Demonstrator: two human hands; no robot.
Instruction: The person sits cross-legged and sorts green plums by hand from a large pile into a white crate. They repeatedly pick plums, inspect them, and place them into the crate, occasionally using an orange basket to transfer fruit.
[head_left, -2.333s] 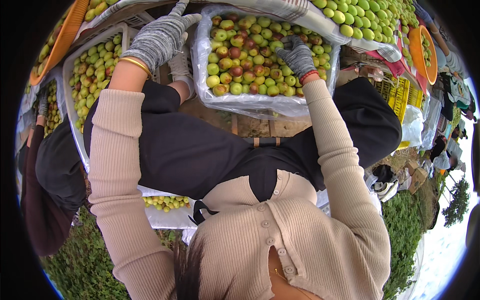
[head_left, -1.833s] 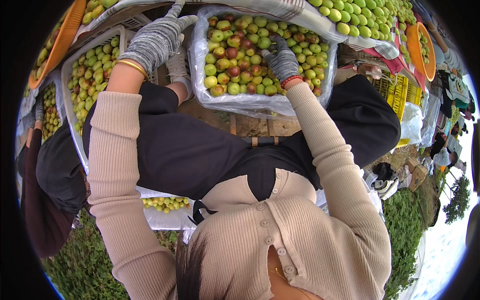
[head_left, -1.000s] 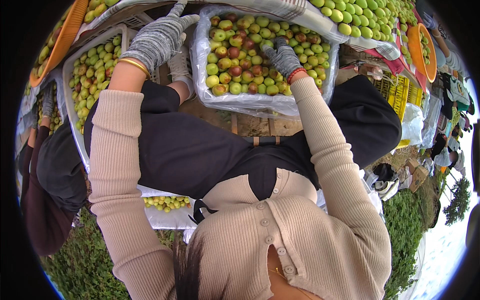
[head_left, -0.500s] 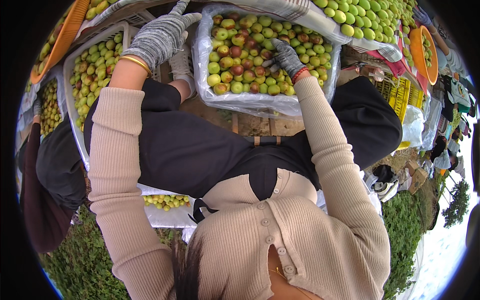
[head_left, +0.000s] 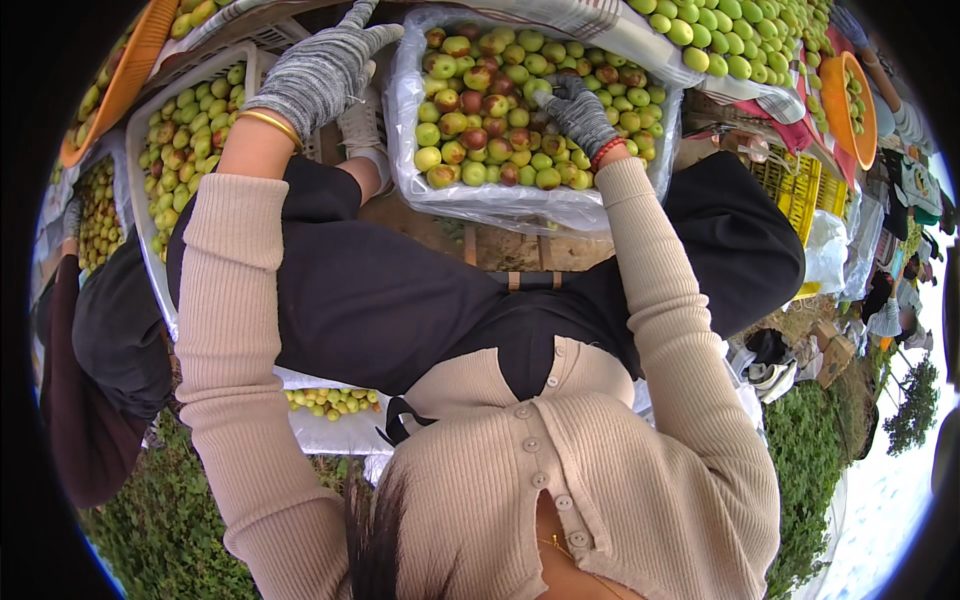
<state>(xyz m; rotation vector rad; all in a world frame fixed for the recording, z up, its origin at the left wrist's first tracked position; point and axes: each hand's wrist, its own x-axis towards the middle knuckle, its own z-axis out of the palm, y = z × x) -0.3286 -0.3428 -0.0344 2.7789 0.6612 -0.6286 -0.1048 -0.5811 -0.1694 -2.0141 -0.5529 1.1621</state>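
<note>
My left hand (head_left: 318, 75) is spread, my right hand (head_left: 584, 114) curled over jujubes (head_left: 497, 105), can't tell if pinching one; best I touch lightly, avoiding bruises.

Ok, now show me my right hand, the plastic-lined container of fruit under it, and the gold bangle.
Right hand (head_left: 582, 117): head view, its gloved back.
Plastic-lined container (head_left: 500, 208): head view, its near wall.
Gold bangle (head_left: 273, 122): head view, middle of its visible band.
</note>
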